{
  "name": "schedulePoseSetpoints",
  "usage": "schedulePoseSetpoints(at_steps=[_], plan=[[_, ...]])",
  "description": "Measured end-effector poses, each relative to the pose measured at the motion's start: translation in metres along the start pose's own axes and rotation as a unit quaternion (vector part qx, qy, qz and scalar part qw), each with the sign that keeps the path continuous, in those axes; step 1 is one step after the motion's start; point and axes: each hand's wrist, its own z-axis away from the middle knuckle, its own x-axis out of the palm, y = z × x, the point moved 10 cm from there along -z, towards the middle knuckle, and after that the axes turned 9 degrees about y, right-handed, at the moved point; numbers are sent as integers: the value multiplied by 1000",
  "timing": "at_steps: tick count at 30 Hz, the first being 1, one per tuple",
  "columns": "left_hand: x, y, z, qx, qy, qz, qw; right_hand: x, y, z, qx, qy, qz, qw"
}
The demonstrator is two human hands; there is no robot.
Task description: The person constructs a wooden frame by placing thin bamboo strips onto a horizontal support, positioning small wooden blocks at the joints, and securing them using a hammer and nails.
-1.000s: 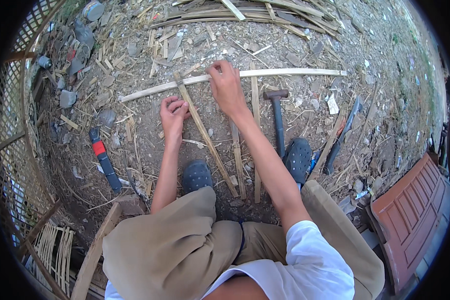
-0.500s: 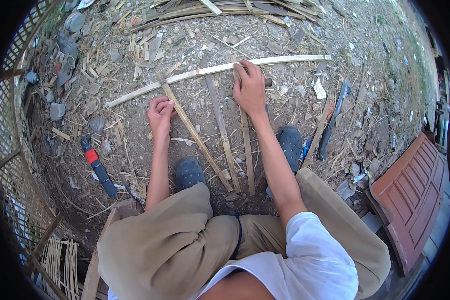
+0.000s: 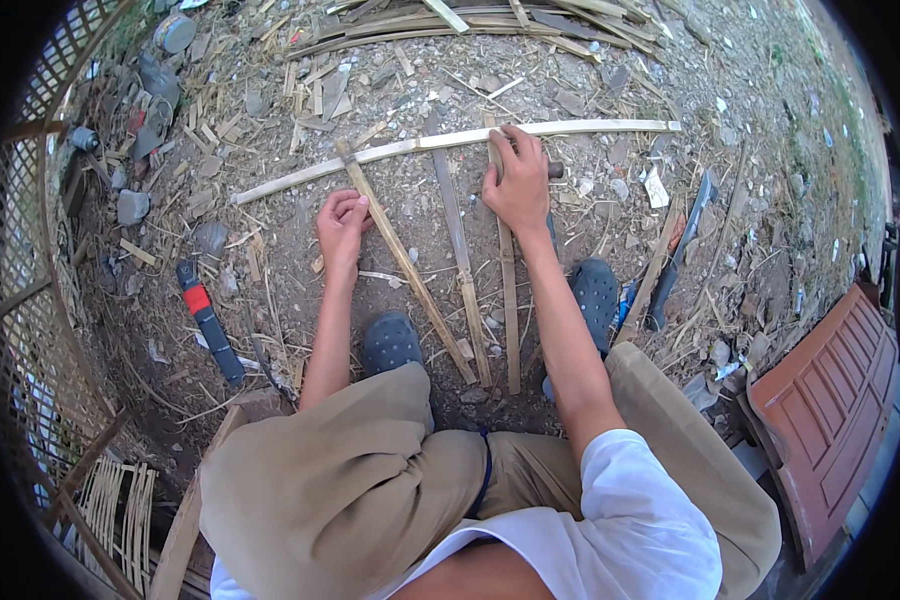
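A long pale bamboo strip lies crosswise on the dirt. Three thinner slats run from it toward my feet. My left hand is curled, with its fingertips gripping the edge of the diagonal left slat. The middle slat lies untouched between my hands. My right hand is closed over the top end of the right slat, just below the long strip. A dark hammer head pokes out beside that hand. I am squatting, with blue clogs on my feet.
A machete lies right of my right foot, and a red-and-black tool lies at the left. More bamboo pieces are piled at the top. A lattice fence curves along the left, and a red-brown panel lies at the right.
My right hand has moved right from the middle slat's top to the right slat's top. My left hand has stayed by the diagonal slat.
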Motion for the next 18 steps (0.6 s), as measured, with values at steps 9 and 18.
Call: schedulePoseSetpoints(at_steps=[9, 18], plan=[[-3, 0, -2, 2, 4, -2, 1000, 1, -4, 0, 3, -5, 6, 1000], [0, 3, 1, 0, 6, 4, 1000, 0, -3, -1, -1, 1, -1, 1000]])
